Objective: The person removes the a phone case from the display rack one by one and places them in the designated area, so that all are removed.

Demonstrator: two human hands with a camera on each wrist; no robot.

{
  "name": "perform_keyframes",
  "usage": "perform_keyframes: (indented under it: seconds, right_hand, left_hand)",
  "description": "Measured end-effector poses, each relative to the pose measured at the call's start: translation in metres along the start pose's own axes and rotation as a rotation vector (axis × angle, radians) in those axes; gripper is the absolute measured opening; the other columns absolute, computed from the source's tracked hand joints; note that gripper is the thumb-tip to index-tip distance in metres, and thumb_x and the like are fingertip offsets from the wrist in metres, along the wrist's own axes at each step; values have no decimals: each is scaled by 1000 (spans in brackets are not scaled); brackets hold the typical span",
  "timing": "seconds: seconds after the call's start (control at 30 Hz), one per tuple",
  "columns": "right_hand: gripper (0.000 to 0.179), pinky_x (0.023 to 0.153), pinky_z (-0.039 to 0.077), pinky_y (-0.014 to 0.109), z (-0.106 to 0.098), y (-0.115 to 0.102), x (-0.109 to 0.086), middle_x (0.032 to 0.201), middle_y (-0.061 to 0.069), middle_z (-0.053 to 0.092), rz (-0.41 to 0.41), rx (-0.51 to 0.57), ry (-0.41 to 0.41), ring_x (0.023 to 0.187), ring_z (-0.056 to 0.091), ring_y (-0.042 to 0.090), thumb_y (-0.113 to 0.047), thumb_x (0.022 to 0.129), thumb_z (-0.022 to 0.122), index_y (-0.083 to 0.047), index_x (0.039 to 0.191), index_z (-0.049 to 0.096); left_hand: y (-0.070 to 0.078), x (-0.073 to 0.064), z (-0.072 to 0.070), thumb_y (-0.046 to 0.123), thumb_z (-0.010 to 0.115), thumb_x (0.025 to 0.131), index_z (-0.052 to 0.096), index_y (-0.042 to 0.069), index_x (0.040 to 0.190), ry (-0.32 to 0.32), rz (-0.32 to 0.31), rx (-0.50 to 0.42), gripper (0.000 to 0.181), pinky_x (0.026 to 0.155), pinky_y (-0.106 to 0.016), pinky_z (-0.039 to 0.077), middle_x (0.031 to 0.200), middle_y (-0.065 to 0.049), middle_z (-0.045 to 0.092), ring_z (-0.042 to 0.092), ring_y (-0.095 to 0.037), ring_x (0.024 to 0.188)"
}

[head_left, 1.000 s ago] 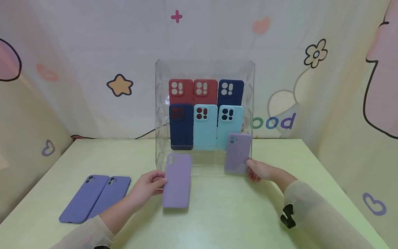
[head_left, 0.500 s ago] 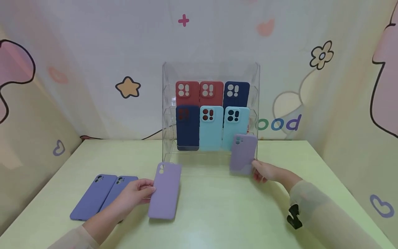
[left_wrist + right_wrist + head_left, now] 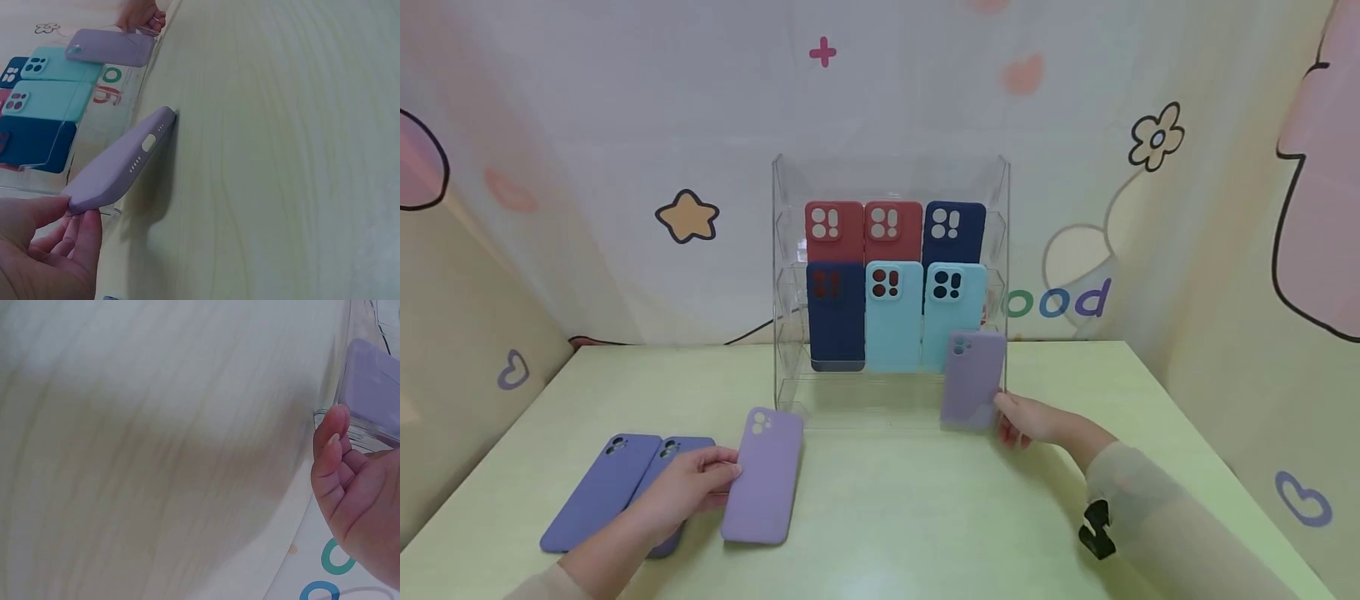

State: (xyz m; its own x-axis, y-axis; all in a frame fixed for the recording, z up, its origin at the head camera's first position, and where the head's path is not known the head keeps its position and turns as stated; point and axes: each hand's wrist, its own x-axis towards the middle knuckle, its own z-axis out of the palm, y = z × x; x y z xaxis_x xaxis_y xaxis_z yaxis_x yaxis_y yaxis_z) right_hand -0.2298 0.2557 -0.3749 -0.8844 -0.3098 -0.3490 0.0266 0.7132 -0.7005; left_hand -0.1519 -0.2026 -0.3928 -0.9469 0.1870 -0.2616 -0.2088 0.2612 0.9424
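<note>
My left hand [image 3: 685,487] pinches a light purple phone case [image 3: 765,475] by its left edge, tilted just above the table. In the left wrist view its lower edge, with port and speaker holes, shows. A second light purple phone case [image 3: 973,379] leans in the lowest tier of a clear acrylic rack [image 3: 880,400]. At that case's right edge and the rack's front corner, my right hand [image 3: 1030,419] grips with curled fingers [image 3: 331,450]; its thumb is hidden in the right wrist view. Two blue-violet phone cases [image 3: 598,496] lie at the left, partly under the left forearm.
Higher rack tiers hold two red cases [image 3: 835,242], a navy case [image 3: 953,242] behind, another navy case [image 3: 837,325] in front, and two light blue cases [image 3: 894,333]. A patterned cloth [image 3: 887,100] surrounds the pale table [image 3: 895,508] at the back and sides.
My left hand has moved left and down with its phone case, away from the rack toward the blue-violet cases. The right hand stays by the rack corner. The head view shifts slightly.
</note>
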Motion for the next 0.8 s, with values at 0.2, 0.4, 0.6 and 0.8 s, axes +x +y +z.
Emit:
perform_keyframes:
  seconds: [0.2,0.4,0.6,0.8]
  right_hand:
    - [42,61,43,33,1,0,0,75,10,54,-4,5,-10,68,51,20,-25,98,18,3,90,48]
    - [41,61,43,33,-2,-1,1,76,10,53,0,-2,-13,69,50,20,-25,98,18,2,92,47]
    - [41,61,43,33,-2,1,3,76,10,52,-4,12,-9,68,50,21,-26,98,18,2,91,47]
    - [42,63,44,34,-1,0,2,77,10,52,16,7,-7,70,50,21,-26,97,18,2,90,49]
  left_hand:
    - [-5,-1,-3,9,55,93,46,-18,120,-19,28,5,39,74,-34,53,100,-11,64,62,-17,86]
    - [-8,-4,-10,11,58,91,45,-19,119,-16,-2,33,43,72,-36,54,98,-13,65,63,-19,84]
    - [-10,-5,-19,10,61,89,48,-17,117,22,-48,116,41,71,-36,54,97,-14,65,64,-20,83]
    - [-9,-6,-24,6,67,83,49,-19,115,62,-45,251,44,68,-37,54,89,-12,66,64,-20,79]
